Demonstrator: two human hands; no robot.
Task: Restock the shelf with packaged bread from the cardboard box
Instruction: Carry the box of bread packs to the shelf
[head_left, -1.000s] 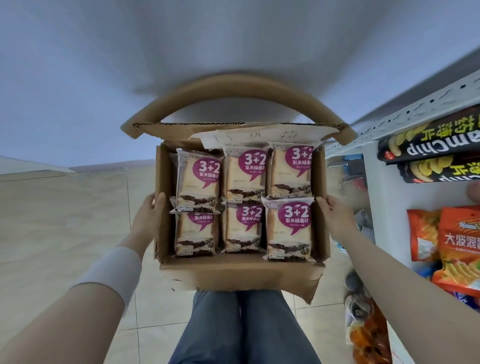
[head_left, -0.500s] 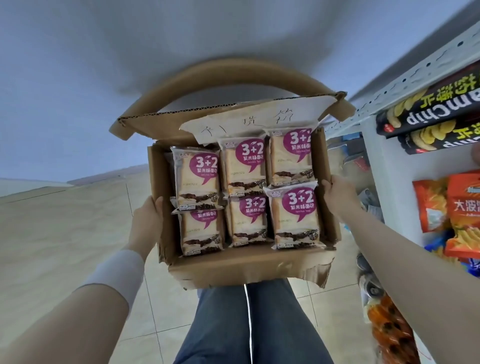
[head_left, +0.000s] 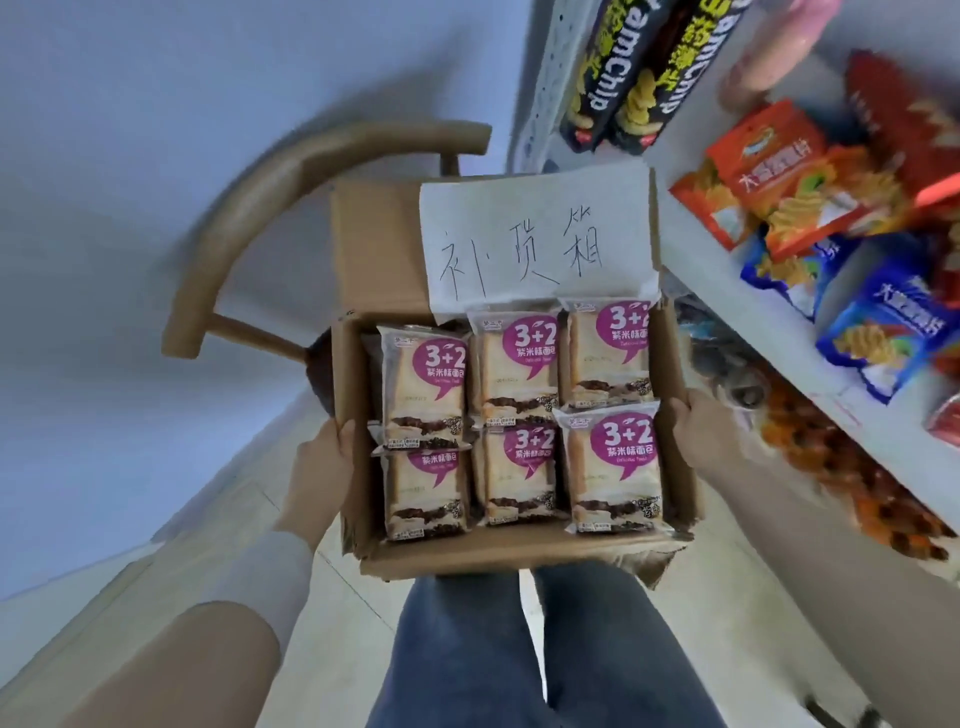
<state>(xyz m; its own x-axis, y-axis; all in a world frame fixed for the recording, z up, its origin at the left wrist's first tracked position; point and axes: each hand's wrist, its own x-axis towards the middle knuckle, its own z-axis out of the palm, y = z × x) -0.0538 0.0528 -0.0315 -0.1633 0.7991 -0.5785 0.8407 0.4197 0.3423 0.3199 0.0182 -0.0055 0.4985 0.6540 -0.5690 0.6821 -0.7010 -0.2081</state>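
Observation:
An open cardboard box (head_left: 519, 556) is held in front of me over my legs. Inside lie several packaged breads (head_left: 519, 415) in clear wrappers with purple "3+2" labels, in two rows. A white paper with handwritten characters (head_left: 537, 234) is stuck on the raised back flap. My left hand (head_left: 324, 457) grips the box's left wall, thumb over the rim. My right hand (head_left: 701, 441) grips the right wall. The white shelf (head_left: 727, 312) rises at the right, its board edge close to the box's right corner.
The shelf holds black chip tubes (head_left: 623, 73), orange and blue snack bags (head_left: 805, 176) and orange netted goods (head_left: 831, 467) lower down. A wooden chair (head_left: 249, 208) stands behind the box on the left. Tiled floor lies below.
The view has swung toward the shelf and tilted. The box's back flap now stands up, showing the written paper. Both hands keep their grip on the box sides.

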